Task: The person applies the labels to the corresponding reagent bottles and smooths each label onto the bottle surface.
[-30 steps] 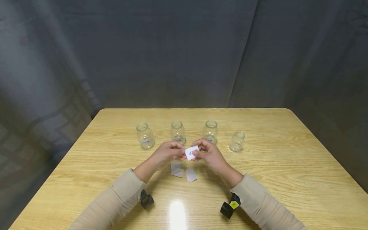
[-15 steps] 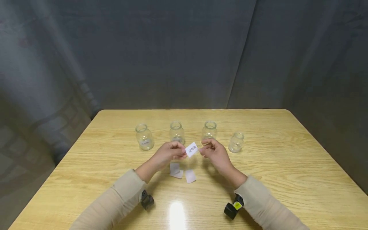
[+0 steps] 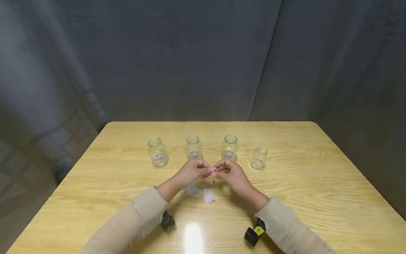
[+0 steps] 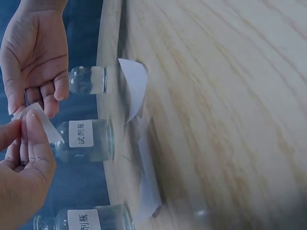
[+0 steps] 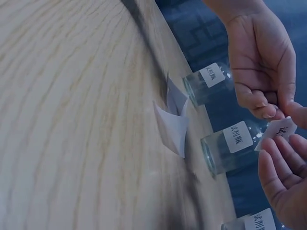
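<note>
Between the fingertips of my left hand [image 3: 194,171] and right hand [image 3: 234,176], a small white paper label [image 5: 279,128] with dark handwriting is pinched. The head view shows it almost edge-on; the left wrist view shows the label [image 4: 44,123] bent. Fingers cover part of it. Just below the hands, white paper slips [image 3: 208,195] lie on the table, and the left forearm side overlaps other slips [image 3: 192,191]. Behind the hands stand glass jars with white labels: a left jar [image 3: 158,155], a middle jar [image 3: 194,146] and a right jar [image 3: 229,146].
A smaller glass jar [image 3: 258,158], with no label visible, stands at the right end of the row. The wooden table [image 3: 301,183] runs back to a dark curtain [image 3: 190,63]. Black wrist cameras hang under both sleeves.
The right hand has moved inward to meet the left. The label, earlier face-up with its writing readable, is turned nearly edge-on and mostly hidden by fingers.
</note>
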Available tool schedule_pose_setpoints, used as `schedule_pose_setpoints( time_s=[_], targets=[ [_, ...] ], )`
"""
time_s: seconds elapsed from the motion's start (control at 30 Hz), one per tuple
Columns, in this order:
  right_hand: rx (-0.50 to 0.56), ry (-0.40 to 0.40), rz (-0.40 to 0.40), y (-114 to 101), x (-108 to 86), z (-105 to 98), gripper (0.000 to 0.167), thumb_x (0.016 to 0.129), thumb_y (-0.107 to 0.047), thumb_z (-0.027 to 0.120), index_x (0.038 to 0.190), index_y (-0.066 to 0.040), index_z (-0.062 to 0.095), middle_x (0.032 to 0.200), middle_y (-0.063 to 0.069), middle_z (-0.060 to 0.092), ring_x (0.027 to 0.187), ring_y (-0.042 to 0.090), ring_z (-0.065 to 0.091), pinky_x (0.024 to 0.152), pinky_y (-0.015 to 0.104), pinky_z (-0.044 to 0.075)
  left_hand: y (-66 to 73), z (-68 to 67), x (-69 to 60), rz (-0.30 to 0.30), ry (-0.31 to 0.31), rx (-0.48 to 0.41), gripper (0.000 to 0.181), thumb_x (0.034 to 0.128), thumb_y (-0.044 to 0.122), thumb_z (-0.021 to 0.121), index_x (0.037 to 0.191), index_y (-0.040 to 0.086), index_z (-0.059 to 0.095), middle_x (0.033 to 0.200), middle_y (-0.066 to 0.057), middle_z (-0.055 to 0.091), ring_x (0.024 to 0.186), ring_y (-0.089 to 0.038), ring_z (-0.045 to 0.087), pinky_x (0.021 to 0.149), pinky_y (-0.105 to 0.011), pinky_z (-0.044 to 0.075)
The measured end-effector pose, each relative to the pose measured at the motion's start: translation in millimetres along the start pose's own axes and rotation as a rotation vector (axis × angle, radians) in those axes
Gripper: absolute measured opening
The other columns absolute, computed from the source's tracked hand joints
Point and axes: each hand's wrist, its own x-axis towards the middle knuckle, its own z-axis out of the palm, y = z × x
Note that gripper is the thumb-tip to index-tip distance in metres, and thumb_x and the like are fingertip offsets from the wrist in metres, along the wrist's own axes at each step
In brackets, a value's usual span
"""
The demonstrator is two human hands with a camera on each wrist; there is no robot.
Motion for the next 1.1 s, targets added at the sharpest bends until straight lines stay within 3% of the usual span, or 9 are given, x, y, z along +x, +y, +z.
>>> schedule_pose_setpoints(
  time_s=[0.13, 0.4, 0.63, 0.9, 1.1],
  targets=[
    [0.022, -0.009, -0.007, 1, -1.4, 0, 0.024, 0.073, 0.0, 0.065, 0.093, 0.005, 0.052, 0.082, 0.008, 0.056, 0.075, 0.018, 0.053, 0.067, 0.024, 0.046, -3.3, 2.4, 2.3, -0.018, -0.007, -0.017, 0.016, 0.0853, 0.005, 0.052, 0.092, -0.009, 0.056, 0.082, -0.01, 0.061, 0.084, -0.032, 0.056, 0.079, -0.039, 0.046],
    [0.055, -0.031, -0.034, 1, -4.7, 0, 0.016, 0.077, 0.005, 0.057, 0.092, 0.009, 0.05, 0.076, 0.009, 0.053, 0.068, 0.015, 0.052, 0.066, 0.031, 0.049, -4.0, 4.4, 0.6, -0.026, 0.013, -0.032, 0.013, 0.0838, 0.0, 0.051, 0.091, -0.01, 0.054, 0.078, -0.009, 0.058, 0.073, -0.016, 0.057, 0.08, -0.04, 0.046],
    [0.022, -0.021, -0.03, 4, -6.1, -5, 0.02, 0.077, 0.008, 0.056, 0.097, 0.005, 0.055, 0.078, 0.014, 0.055, 0.068, 0.018, 0.055, 0.069, 0.041, 0.049, -7.3, 4.7, -0.2, -0.023, 0.049, -0.016, 0.011, 0.083, 0.0, 0.052, 0.089, -0.009, 0.053, 0.083, -0.01, 0.057, 0.079, -0.025, 0.057, 0.078, -0.039, 0.047],
    [-0.006, -0.104, -0.016, 9, -8.0, -16, 0.022, 0.076, -0.001, 0.06, 0.096, 0.007, 0.056, 0.08, 0.011, 0.06, 0.072, 0.017, 0.058, 0.07, 0.036, 0.049, -10.2, 5.3, -1.3, -0.013, 0.087, 0.012, 0.007, 0.0811, -0.002, 0.053, 0.084, -0.008, 0.05, 0.081, -0.01, 0.054, 0.072, -0.017, 0.056, 0.069, -0.03, 0.05],
    [-0.017, -0.182, -0.03, 9, -12.7, -25, 0.025, 0.076, 0.0, 0.061, 0.098, 0.01, 0.053, 0.086, 0.016, 0.061, 0.077, 0.015, 0.059, 0.072, 0.03, 0.049, -11.6, 6.7, -1.5, -0.041, 0.102, 0.025, 0.009, 0.076, -0.004, 0.057, 0.079, -0.002, 0.049, 0.074, -0.008, 0.053, 0.068, -0.017, 0.054, 0.068, -0.033, 0.05]
  ],
)
